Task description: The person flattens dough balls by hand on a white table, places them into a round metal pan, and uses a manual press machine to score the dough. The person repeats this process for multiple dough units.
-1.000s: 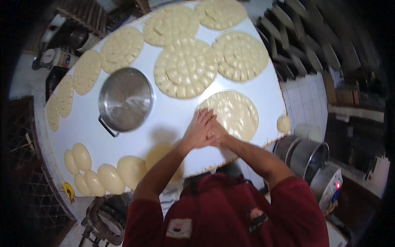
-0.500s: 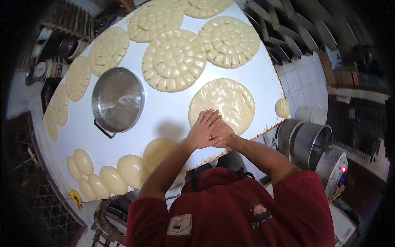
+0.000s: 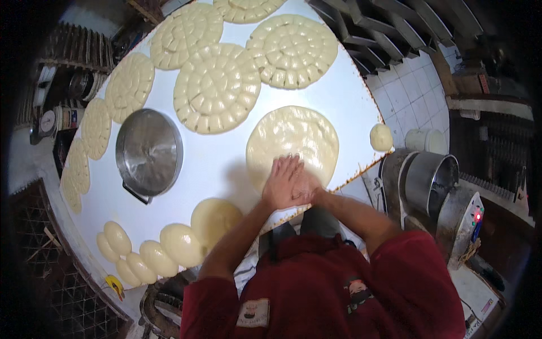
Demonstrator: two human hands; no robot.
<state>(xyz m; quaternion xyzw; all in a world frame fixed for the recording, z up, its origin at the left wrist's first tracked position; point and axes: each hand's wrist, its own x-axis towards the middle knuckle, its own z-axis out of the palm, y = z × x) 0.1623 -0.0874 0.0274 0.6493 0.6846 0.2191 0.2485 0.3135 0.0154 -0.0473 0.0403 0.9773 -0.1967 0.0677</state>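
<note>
A smooth, shiny round of dough [image 3: 293,135] lies flat on the white table. My left hand [image 3: 281,183] rests on top of my right hand [image 3: 306,187], and together they press on the near edge of this round. The left fingers are stretched out and lie flat, pointing away from me. The right hand is also flat, with its fingers mostly covered by the left. Neither hand holds anything. Beyond the round, to the left, lies a large dough disc [image 3: 217,90] cut into a ring pattern. Another scored disc [image 3: 292,52] lies farther back on the right.
A round metal pan [image 3: 149,152] with a handle stands left of centre. Several smooth dough pieces [image 3: 180,244] line the near left edge. A small dough ball [image 3: 381,137] sits at the right edge. Metal pots [image 3: 432,181] stand beside the table; dark metal racks [image 3: 389,34] are behind.
The view has shifted, so the table's things appear moved. My hands stay stacked and have come nearer to the round's near edge, the left covering more of the right.
</note>
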